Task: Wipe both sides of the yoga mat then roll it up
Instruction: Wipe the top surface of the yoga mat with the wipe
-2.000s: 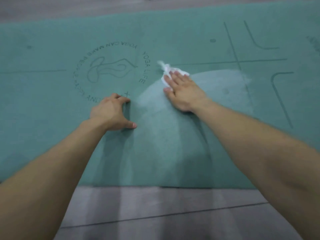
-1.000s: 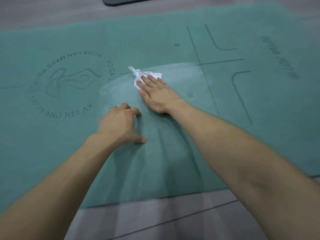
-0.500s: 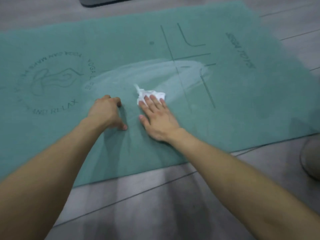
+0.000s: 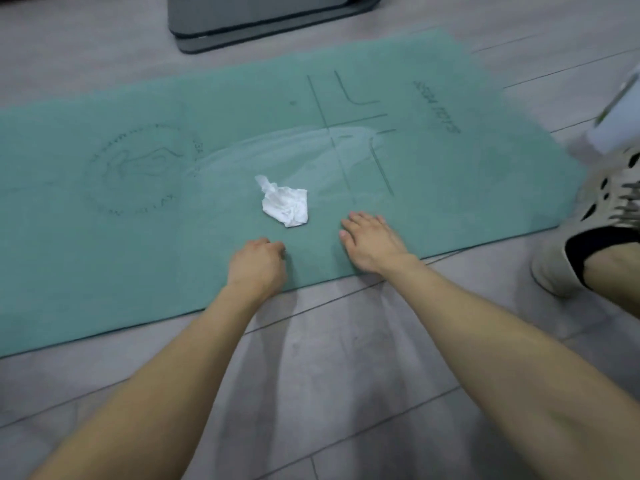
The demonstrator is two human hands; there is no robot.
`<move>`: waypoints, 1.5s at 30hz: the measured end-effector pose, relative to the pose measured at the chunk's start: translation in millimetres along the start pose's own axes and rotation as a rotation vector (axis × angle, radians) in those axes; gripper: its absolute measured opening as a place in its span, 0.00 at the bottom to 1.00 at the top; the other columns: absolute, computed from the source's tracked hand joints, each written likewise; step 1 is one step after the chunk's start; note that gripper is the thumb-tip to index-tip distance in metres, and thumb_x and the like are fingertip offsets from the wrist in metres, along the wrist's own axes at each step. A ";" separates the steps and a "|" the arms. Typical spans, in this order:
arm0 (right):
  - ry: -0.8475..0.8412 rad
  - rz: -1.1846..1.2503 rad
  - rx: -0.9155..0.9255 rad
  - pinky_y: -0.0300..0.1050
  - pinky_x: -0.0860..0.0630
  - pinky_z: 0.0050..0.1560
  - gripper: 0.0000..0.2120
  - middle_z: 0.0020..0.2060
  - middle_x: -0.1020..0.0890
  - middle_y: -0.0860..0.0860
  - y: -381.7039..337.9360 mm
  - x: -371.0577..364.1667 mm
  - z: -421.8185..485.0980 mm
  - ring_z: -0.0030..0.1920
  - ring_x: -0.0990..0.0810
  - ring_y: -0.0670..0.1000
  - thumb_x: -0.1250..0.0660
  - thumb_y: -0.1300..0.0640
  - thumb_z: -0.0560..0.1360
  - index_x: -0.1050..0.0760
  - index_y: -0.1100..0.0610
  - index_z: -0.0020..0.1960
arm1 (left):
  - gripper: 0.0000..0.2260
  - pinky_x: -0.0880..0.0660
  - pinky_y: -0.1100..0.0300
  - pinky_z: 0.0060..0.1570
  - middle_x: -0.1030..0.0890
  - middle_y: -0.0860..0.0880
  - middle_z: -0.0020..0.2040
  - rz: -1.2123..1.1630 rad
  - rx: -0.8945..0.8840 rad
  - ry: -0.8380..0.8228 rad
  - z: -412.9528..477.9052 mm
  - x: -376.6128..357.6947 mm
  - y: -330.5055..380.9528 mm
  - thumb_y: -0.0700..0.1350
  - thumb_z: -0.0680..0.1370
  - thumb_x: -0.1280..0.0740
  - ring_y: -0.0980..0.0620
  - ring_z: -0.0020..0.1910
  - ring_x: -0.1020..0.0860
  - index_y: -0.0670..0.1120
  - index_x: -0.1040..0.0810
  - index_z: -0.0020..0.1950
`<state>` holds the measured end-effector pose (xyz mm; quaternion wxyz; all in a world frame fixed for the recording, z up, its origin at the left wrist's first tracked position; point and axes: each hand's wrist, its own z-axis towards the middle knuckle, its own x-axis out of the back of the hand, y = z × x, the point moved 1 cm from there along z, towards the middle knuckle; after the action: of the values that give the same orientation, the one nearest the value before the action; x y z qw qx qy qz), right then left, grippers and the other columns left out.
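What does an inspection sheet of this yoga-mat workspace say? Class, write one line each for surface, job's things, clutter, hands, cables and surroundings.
Surface: grey tiled floor, with the teal yoga mat unrolled flat on it.
Job's things: crumpled white tissue lies loose on the mat, touched by neither hand; a pale wiped streak runs beyond it.
Clutter: blurred white container at the right edge.
Hands: left hand rests on the mat, fingers curled, holding nothing; right hand lies flat on the mat, fingers straight.
Cables: nothing seen.
Surroundings: dark grey base beyond the mat's far edge; a worn shoe beside the mat's right end.
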<state>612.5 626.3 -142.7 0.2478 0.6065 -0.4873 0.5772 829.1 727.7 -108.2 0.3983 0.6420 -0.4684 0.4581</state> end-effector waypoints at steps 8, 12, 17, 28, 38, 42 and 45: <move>-0.228 -0.038 0.069 0.47 0.49 0.83 0.34 0.85 0.47 0.54 -59.3 -24.2 -57.9 0.84 0.49 0.54 0.41 0.57 0.81 0.46 0.58 0.85 | 0.29 0.36 0.51 0.78 0.42 0.48 0.85 0.045 -0.004 -0.315 -30.3 -6.4 -6.9 0.44 0.82 0.39 0.44 0.80 0.35 0.56 0.37 0.84; -0.286 -0.031 0.082 0.48 0.53 0.84 0.35 0.86 0.52 0.53 -54.8 -27.5 -64.0 0.85 0.53 0.54 0.43 0.58 0.81 0.50 0.57 0.86 | 0.22 0.26 0.51 0.69 0.23 0.45 0.73 0.198 -0.069 -0.319 -9.3 17.2 6.1 0.44 0.81 0.38 0.42 0.70 0.24 0.53 0.24 0.75; -0.336 -0.065 0.115 0.49 0.51 0.84 0.36 0.86 0.54 0.51 -51.0 -21.4 -63.1 0.85 0.54 0.53 0.42 0.58 0.81 0.52 0.55 0.86 | 0.13 0.23 0.53 0.56 0.18 0.47 0.63 0.169 -0.110 -0.138 41.7 31.3 8.6 0.48 0.79 0.34 0.42 0.61 0.20 0.54 0.18 0.62; -0.263 0.024 0.126 0.50 0.53 0.84 0.38 0.86 0.55 0.46 -46.5 -19.8 -80.0 0.85 0.56 0.49 0.44 0.63 0.79 0.52 0.50 0.86 | 0.11 0.29 0.51 0.40 0.19 0.40 0.54 0.280 -0.174 0.195 119.8 2.7 7.6 0.40 0.75 0.34 0.37 0.48 0.18 0.42 0.20 0.56; -0.221 0.113 -0.108 0.50 0.26 0.71 0.23 0.70 0.21 0.53 -49.8 30.5 -80.3 0.71 0.23 0.58 0.35 0.54 0.78 0.23 0.49 0.73 | 0.09 0.22 0.49 0.51 0.17 0.43 0.55 -0.021 -0.159 0.226 66.8 63.1 7.9 0.49 0.79 0.35 0.37 0.54 0.19 0.48 0.19 0.55; 0.016 0.067 -0.145 0.51 0.26 0.70 0.23 0.71 0.21 0.52 -51.0 77.4 -114.1 0.71 0.24 0.58 0.32 0.47 0.80 0.24 0.50 0.74 | 0.07 0.21 0.50 0.50 0.16 0.46 0.51 -0.244 -0.242 0.191 29.0 97.6 18.5 0.49 0.80 0.34 0.40 0.52 0.20 0.49 0.19 0.54; 0.201 -0.007 -0.167 0.55 0.24 0.65 0.26 0.69 0.24 0.52 -56.1 116.5 -127.1 0.66 0.22 0.61 0.30 0.47 0.79 0.28 0.51 0.75 | 0.07 0.21 0.50 0.52 0.15 0.47 0.52 -0.291 -0.343 0.131 6.0 116.7 33.7 0.50 0.81 0.33 0.42 0.52 0.19 0.49 0.18 0.55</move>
<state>587.0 723.0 8.5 0.3470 0.5245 -0.5046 0.5915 814.4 686.2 5.2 0.5929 0.5944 -0.4153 0.3501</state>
